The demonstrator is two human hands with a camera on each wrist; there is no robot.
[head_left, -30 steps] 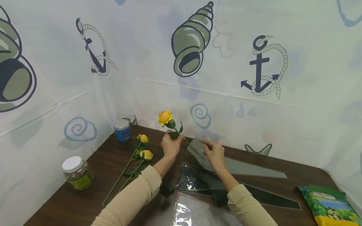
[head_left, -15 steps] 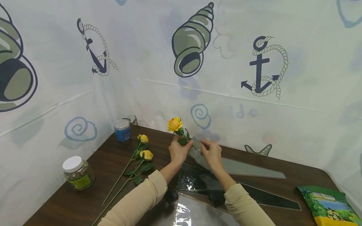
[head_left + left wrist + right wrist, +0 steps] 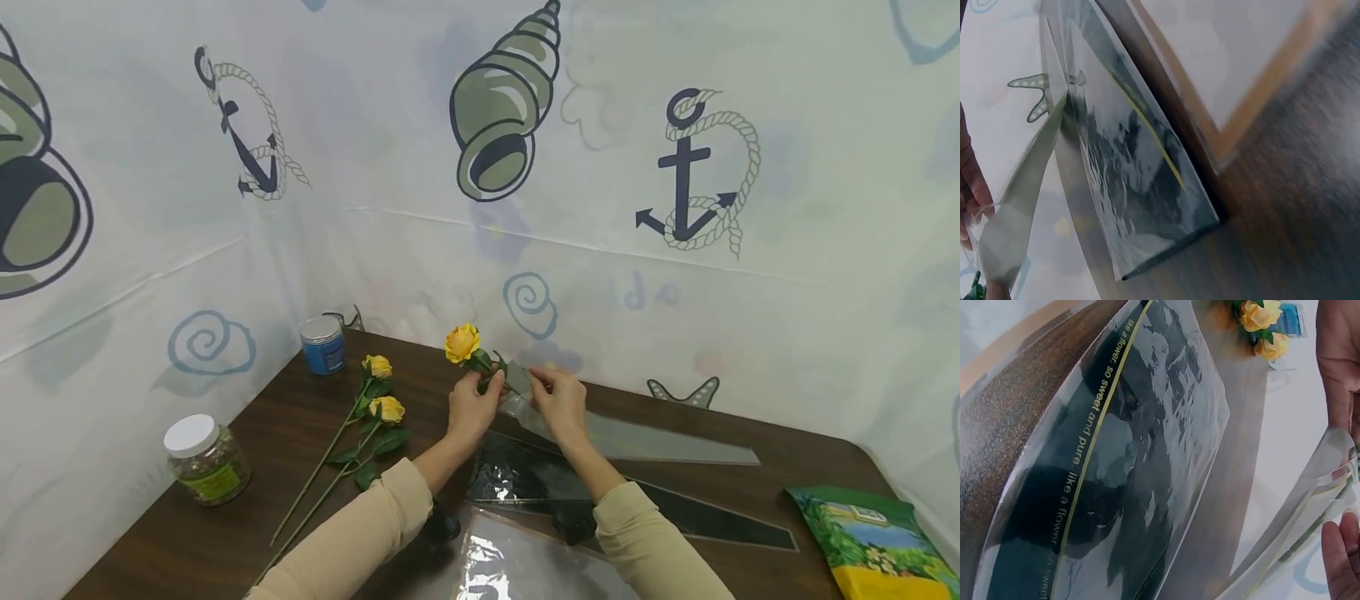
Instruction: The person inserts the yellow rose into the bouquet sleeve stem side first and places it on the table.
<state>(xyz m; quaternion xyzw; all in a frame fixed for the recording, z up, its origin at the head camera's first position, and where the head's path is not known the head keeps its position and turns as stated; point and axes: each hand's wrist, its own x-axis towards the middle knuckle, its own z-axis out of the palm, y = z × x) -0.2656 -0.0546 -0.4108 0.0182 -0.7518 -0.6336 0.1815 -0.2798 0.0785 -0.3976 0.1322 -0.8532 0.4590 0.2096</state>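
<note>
In the head view my left hand (image 3: 471, 412) holds a yellow artificial rose (image 3: 462, 342) just below its bloom and leaves, the bloom pointing up and left. My right hand (image 3: 562, 408) pinches the mouth of a grey translucent flower sleeve (image 3: 525, 410), whose narrow end trails to the right. The rose's stem runs down into this sleeve, showing through it in the right wrist view. There, fingers of my left hand (image 3: 1338, 369) lie right at the sleeve's mouth, opposite my right fingertips (image 3: 1335, 550). Much of the stem is hidden by the sleeve and hands.
Two yellow roses (image 3: 386, 410) lie to the left on the dark wooden table (image 3: 225, 542). Nearby stand a white-lidded jar (image 3: 206, 462) and a blue jar (image 3: 323, 346). A black printed sleeve (image 3: 1104, 462) and a clear sheet (image 3: 540, 558) lie below my hands. A green packet (image 3: 873, 542) sits far right.
My left hand has moved right and brought the rose closer to the sleeve. The bloom sits lower, with its stem deeper in the sleeve. My right hand has stayed at the sleeve's mouth.
</note>
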